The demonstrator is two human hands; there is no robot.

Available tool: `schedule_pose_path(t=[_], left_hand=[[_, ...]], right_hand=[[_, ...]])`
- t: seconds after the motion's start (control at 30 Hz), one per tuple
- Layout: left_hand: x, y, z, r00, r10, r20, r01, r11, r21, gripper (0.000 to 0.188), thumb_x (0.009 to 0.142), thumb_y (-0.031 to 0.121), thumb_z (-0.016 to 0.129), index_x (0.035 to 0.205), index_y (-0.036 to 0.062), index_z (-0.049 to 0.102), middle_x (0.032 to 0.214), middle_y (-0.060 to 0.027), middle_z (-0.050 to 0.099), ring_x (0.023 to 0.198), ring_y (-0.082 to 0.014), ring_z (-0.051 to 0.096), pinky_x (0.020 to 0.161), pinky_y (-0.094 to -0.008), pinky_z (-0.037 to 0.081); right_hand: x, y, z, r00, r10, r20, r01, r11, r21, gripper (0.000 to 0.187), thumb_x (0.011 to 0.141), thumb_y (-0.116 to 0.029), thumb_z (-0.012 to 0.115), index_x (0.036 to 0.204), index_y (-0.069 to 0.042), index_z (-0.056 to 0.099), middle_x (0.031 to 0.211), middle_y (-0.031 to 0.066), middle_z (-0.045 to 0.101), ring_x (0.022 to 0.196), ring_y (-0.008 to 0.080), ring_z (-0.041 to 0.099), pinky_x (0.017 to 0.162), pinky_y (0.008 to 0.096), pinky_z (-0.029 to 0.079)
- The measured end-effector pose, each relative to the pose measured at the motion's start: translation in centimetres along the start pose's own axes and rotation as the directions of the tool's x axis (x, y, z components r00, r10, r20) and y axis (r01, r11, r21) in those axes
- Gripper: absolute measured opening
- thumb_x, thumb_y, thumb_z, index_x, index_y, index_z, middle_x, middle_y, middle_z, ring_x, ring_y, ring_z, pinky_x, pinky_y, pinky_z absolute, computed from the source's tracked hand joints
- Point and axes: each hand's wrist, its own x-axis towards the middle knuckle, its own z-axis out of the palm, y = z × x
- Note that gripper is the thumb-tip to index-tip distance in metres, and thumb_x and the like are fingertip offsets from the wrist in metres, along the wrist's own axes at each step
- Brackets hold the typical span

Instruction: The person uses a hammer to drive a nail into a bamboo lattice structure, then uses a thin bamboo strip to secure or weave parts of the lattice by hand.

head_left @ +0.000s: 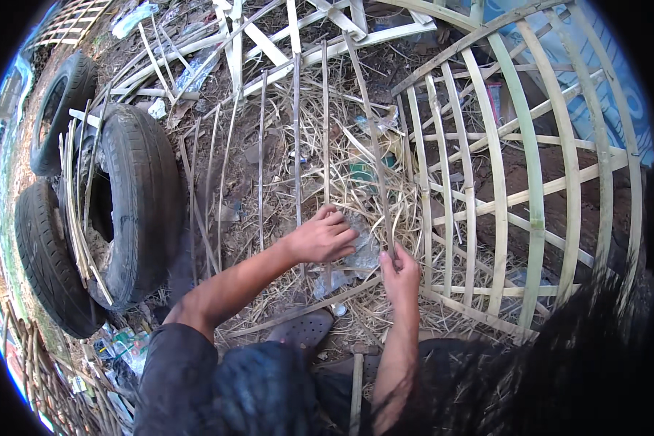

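Note:
My right hand (401, 277) pinches the near end of a long thin bamboo strip (373, 138) between thumb and fingers. This strip runs away from me to the pale crosswise slats (341, 47) at the far side. My left hand (323, 237) hovers just left of it, fingers curled; whether anything is in them is hidden. Another upright strip (326, 145) passes behind that hand. Close to my right hand lies a lattice panel (535, 218) of woven bamboo slats. A wooden-handled tool that looks like a hammer (357, 385) lies near my legs.
Several old tyres (149, 211) stand at the left, with thin strips (71, 196) leaning on one. Bamboo shavings (349, 167) and bits of plastic litter the dirt. A shoe (305, 328) shows below my hands. Bundled sticks (43, 378) lie at the lower left.

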Motion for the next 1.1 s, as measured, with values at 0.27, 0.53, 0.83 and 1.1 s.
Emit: schedule_pose_path(t=[0.27,0.53,0.83,1.1], left_hand=[[9.0,-5.7,-6.1,0.983,0.141,-0.12,-0.112,0.97,0.218,0.039,0.083,0.04,0.066,0.102,0.0087,0.052,0.099,-0.0092,0.054,0.1,-0.0228,0.053,0.094,-0.0431,0.041],[16.9,-17.2,-7.0,0.883,-0.467,-0.038,0.444,0.807,0.39,0.097,0.084,0.078,0.024,0.147,0.0029,0.02,0.151,-0.0226,0.021,0.143,-0.0322,0.013,0.117,-0.0468,0.009],[16.8,-14.6,-6.4,0.866,-0.498,0.035,0.461,0.825,0.328,0.112,0.077,0.084,0.031,0.148,0.0002,0.011,0.15,-0.0266,0.019,0.143,-0.034,0.01,0.117,-0.0455,0.006],[17.6,-12.8,-7.7,0.853,-0.306,-0.423,0.446,0.847,0.288,0.099,0.086,0.074,0.032,0.147,-0.0019,0.016,0.146,-0.0306,0.027,0.141,-0.0366,0.019,0.117,-0.0451,0.006]], right_hand=[[-0.9,-0.1,-1.0,0.987,-0.158,0.005,0.156,0.969,-0.189,0.05,0.083,-0.021,0.067,0.125,0.004,0.055,0.12,0.0244,0.059,0.111,0.0364,0.058,0.096,0.0386,0.044],[-0.8,-1.1,-0.3,0.99,-0.132,0.053,0.139,0.979,-0.147,0.051,0.082,-0.02,0.067,0.125,0.005,0.054,0.12,0.0249,0.059,0.11,0.0363,0.058,0.095,0.0389,0.045],[-0.6,-0.6,-0.4,0.981,-0.193,0.008,0.192,0.969,-0.158,0.047,0.082,-0.019,0.067,0.122,0.005,0.057,0.113,0.0239,0.062,0.104,0.037,0.06,0.093,0.0403,0.045],[-0.7,-0.8,-0.1,0.978,-0.209,-0.012,0.205,0.967,-0.155,0.048,0.081,-0.018,0.067,0.122,0.004,0.057,0.112,0.0221,0.063,0.105,0.0374,0.059,0.094,0.0412,0.043]])
